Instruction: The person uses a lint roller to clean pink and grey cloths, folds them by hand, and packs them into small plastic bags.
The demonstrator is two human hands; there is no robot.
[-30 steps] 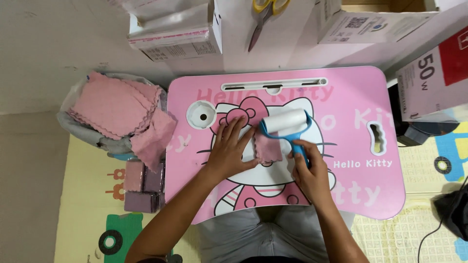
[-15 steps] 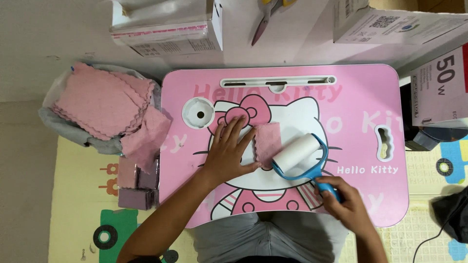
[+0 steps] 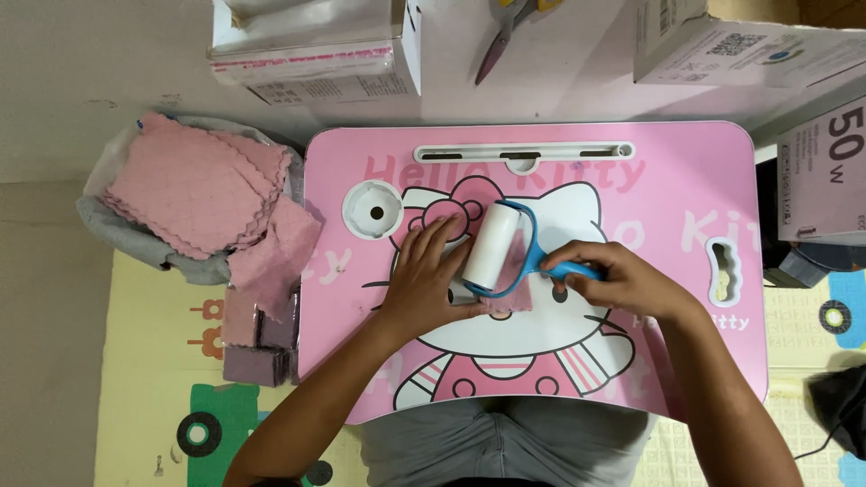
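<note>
A pink lap table (image 3: 686, 180) with a cartoon cat print lies across my lap. My left hand (image 3: 424, 280) presses flat on a small pink cloth (image 3: 507, 305), most of which is hidden under the hand and the roller. My right hand (image 3: 622, 281) grips the blue handle of a lint roller (image 3: 496, 245), whose white drum rests on the cloth just right of my left fingers.
A heap of pink cloths (image 3: 194, 194) fills a grey basket left of the table, with darker folded cloths (image 3: 257, 347) below it. Cardboard boxes (image 3: 316, 45) and scissors (image 3: 505, 27) lie beyond the table's far edge. A round cup recess (image 3: 373, 209) sits at the table's left.
The roller has moved from the lower right of the cloth back up and left onto it. My right hand followed; my left hand stayed pressed down.
</note>
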